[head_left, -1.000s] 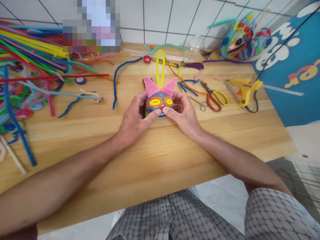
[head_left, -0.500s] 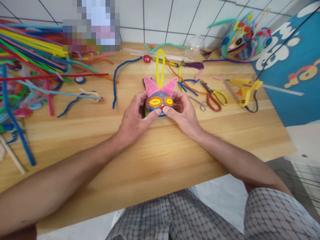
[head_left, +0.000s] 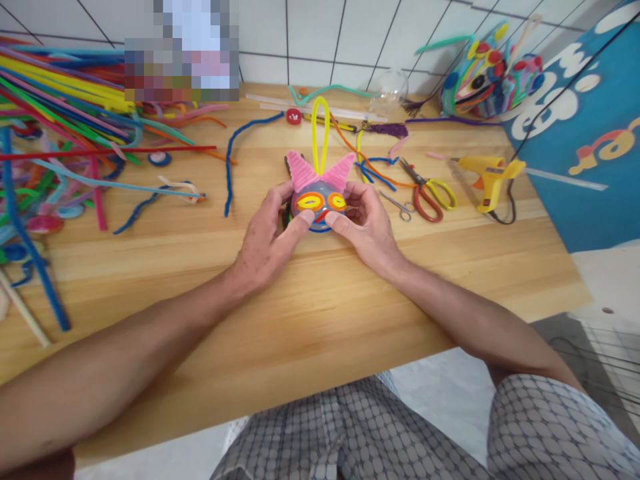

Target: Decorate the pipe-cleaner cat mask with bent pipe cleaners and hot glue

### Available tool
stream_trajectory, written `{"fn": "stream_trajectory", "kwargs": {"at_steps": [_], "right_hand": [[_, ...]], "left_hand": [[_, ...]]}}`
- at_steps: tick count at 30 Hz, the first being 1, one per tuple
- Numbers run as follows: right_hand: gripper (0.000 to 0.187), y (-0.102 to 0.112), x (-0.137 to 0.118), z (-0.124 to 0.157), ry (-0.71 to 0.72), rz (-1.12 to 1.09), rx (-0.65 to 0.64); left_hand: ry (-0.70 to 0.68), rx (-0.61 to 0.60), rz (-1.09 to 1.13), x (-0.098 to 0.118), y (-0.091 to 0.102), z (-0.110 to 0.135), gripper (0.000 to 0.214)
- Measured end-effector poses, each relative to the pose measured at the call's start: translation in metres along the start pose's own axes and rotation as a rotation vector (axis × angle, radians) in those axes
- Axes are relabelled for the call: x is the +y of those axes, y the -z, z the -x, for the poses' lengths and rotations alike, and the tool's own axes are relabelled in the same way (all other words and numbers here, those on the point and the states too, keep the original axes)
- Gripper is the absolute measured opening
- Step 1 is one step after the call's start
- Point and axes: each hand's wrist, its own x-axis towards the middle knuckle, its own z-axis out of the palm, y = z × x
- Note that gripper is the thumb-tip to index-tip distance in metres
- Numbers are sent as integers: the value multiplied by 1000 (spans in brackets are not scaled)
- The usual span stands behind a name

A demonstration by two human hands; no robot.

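Observation:
Between my two hands sits a round ornament (head_left: 325,189) made like an animal head. It has pink pipe-cleaner ears (head_left: 341,172), orange-and-yellow ring eyes (head_left: 310,201), a small red piece (head_left: 323,215) below them and a tall yellow loop (head_left: 321,137) on top. My left hand (head_left: 280,223) grips its left side, thumb on the front beside the red piece. From the right, my right hand (head_left: 365,217) holds it with the thumb at the red piece's other end. The fingers behind the ornament are partly hidden.
Right of my hands lie red-and-yellow scissors (head_left: 427,195), small metal scissors (head_left: 400,206) and a yellow glue gun (head_left: 487,179) with a cord. Loose pipe cleaners (head_left: 65,87) heap at the left. A colourful figure (head_left: 480,80) stands at the back right; a clear ball (head_left: 393,87) rests by the wall.
My left thumb has slid slightly up and left on the ornament's front, uncovering more of the red piece. My right hand keeps its place.

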Motion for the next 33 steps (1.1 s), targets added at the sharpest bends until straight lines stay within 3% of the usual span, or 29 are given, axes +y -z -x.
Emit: {"fn": "stream_trajectory", "kwargs": {"at_steps": [5, 21, 28, 33], "right_hand": [[65, 0, 2, 0, 33, 6, -2], [66, 2, -1, 0, 13, -31, -33], [52, 10, -4, 3, 9, -87, -69], [59, 10, -2, 3, 13, -53, -66]], "left_hand": [[-39, 17, -72, -4, -2, -1, 60], [-16, 30, -126, -5, -4, -1, 59], [-18, 16, -113, -5, -2, -1, 59], [-14, 29, -93, -7, -4, -1, 59]]}}
